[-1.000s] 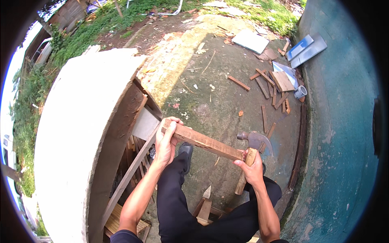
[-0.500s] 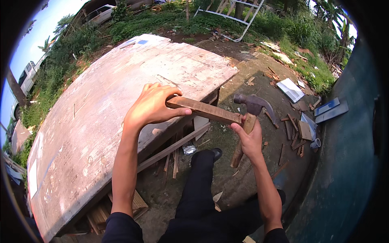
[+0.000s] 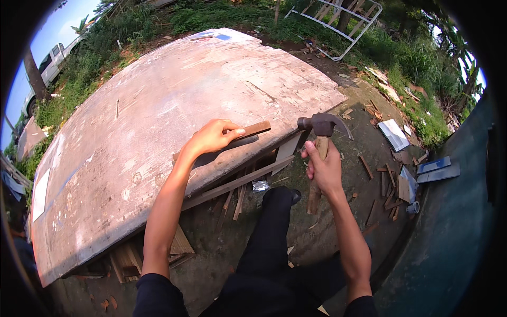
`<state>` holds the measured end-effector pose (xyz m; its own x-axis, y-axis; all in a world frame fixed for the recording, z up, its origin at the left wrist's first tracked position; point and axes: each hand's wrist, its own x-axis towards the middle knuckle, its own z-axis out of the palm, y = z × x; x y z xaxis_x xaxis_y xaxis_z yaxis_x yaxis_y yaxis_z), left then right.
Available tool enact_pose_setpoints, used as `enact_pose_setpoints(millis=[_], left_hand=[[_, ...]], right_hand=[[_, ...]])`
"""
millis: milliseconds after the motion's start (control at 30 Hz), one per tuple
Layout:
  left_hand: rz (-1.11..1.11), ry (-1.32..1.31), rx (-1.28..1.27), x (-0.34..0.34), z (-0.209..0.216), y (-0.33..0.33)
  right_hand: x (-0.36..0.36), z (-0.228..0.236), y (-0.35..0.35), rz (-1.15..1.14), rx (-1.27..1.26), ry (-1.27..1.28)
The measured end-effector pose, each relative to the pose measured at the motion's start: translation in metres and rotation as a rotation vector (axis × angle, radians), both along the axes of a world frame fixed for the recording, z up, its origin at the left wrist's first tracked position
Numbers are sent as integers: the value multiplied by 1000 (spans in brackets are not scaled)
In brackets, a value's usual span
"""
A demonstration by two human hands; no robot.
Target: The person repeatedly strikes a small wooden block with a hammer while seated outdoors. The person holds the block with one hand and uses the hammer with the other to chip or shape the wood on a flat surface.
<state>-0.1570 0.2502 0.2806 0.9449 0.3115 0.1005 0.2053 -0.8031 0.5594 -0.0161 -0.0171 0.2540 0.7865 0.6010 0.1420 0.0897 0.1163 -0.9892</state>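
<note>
My left hand (image 3: 211,138) grips a narrow brown wooden strip (image 3: 254,129) low over the worn plywood tabletop (image 3: 174,100), close to its right-hand edge. A dark shadow lies under the strip, and my hand covers its middle. In my right hand (image 3: 327,168) is a claw hammer (image 3: 321,145), held by its wooden handle just below the dark metal head. The hammer stands upright beyond the table's edge, its claw pointing right. Whether my right fingers also pinch something small, I cannot tell.
Under the table are wooden slats (image 3: 240,182) and a wooden crate-like piece (image 3: 180,244). Wood scraps (image 3: 391,185), a grey tape roll (image 3: 413,207) and pale panels (image 3: 439,172) lie by the blue-green wall (image 3: 449,238). A white metal frame (image 3: 351,33) stands in the grass.
The wooden strip has come down from between my hands to just over the tabletop, in my left hand alone. My right hand has let go of its end and still holds the hammer.
</note>
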Motion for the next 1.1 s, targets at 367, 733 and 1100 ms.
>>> enact_pose_setpoints(millis=[367, 733, 1100], left_hand=[[131, -134, 325, 0, -34, 4], [145, -162, 433, -12, -37, 3], [151, -272, 439, -9, -46, -5]], right_hand=[[-8, -14, -14, -5, -58, 53], [-10, -15, -17, 22, -54, 89], [-11, -7, 25, 194, -9, 134]])
